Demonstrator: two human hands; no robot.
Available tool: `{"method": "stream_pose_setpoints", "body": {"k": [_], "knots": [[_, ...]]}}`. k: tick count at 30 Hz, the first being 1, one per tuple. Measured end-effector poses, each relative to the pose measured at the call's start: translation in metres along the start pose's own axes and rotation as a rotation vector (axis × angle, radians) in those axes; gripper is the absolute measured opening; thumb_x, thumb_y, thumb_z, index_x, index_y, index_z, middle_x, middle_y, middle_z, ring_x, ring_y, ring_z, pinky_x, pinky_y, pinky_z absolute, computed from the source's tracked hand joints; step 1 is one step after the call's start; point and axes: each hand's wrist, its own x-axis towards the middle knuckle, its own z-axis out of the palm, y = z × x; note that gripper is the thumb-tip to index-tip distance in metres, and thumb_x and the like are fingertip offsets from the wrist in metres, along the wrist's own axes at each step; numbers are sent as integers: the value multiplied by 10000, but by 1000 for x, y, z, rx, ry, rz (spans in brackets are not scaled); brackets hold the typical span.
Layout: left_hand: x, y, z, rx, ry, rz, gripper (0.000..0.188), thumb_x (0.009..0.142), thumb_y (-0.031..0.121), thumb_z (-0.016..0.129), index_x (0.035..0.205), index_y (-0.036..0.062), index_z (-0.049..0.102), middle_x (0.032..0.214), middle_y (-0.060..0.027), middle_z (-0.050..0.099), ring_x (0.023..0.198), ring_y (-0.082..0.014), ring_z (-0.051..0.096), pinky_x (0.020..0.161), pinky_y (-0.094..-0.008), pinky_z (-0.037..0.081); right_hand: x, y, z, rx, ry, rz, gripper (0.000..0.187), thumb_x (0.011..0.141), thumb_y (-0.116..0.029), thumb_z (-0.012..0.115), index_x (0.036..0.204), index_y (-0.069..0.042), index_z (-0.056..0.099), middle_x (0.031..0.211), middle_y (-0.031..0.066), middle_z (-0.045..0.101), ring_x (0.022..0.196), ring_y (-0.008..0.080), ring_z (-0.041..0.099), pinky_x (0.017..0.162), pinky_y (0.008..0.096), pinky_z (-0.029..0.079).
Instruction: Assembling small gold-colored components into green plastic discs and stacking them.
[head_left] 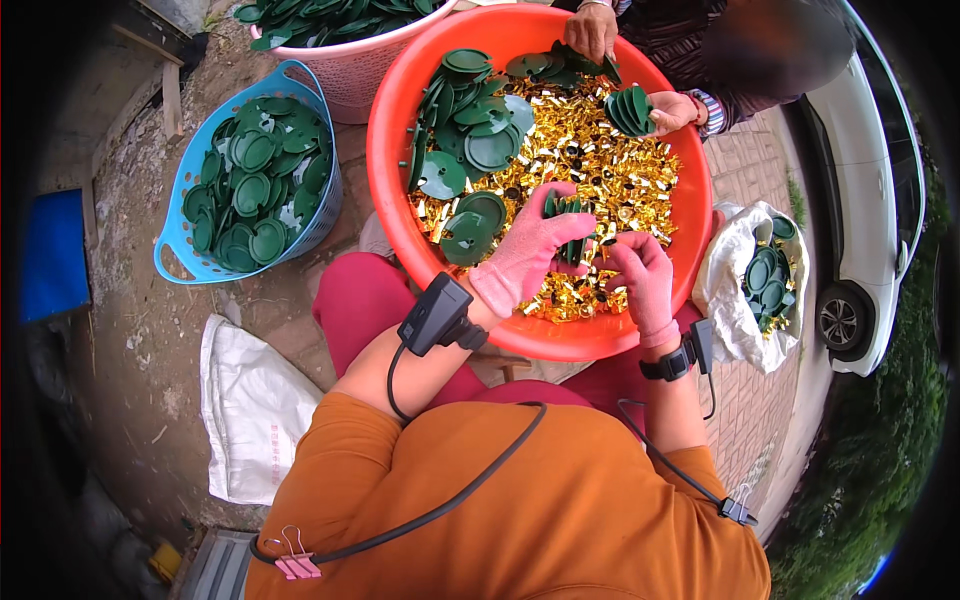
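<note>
Left hand (525,252) is clamped on fanned green discs (572,228) over the red tub (388,190) of gold pieces (640,165), presumably so each edge is reachable; right hand (647,285) beside them, cannot tell if its grip holds anything; flat white sack (245,410) bears red print, unreadable

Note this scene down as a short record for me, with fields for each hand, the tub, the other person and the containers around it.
Left hand: pink-gloved, holding a stack of green discs
Right hand: pink-gloved, fingertips beside that stack; anything pinched is unclear
Red tub: gold-coloured pieces, loose green discs
Other person: one hand holding several green discs
Containers: blue basket and pink basket at left, white sack at right, all holding green discs
</note>
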Motion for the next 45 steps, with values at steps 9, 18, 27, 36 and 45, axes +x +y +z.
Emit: {"method": "stream_pose_setpoints", "body": {"k": [9,18,27,36,45], "knots": [[-3,1,1,19,-7,-21,461,864,193,686,1267,181,464,1007,-22,605,868,-157,652,672,-397,584,-17,-21,15,51,-205,-88,349,915,-45,584,1263,-18,556,1002,54,665,790,55,604,666,188,490],[-1,-1,-9,-164,-74,-160,358,884,258,654,1211,188,527,1013,-20,645,847,-162,658,656,-404,584,-2,-28,0,-707,-305,-782,380,866,-125,672,1204,-20,535,994,179,618,865,370,614,768,430,510],[-16,-7,5,-96,-79,-113,389,883,248,670,1209,179,469,994,4,577,846,-135,624,592,-425,573,-11,-50,-1,-893,-465,-767,311,885,-102,621,1153,1,501,952,186,590,862,374,600,738,435,491],[-23,-17,9,807,-136,824,626,707,35,699,1268,84,426,1136,-81,472,1084,-174,485,969,-315,403,-27,-39,21,21,-301,132,178,1012,-258,474,1055,-92,520,696,-61,459,524,19,370,439,185,266],[-16,-2,11,-92,-184,210,511,856,78,644,1313,140,425,1091,-39,561,915,-153,597,639,-310,574,-26,-38,21,265,-292,57,241,1011,-220,484,1178,-54,532,650,-77,405,529,23,342,520,189,345]]}}
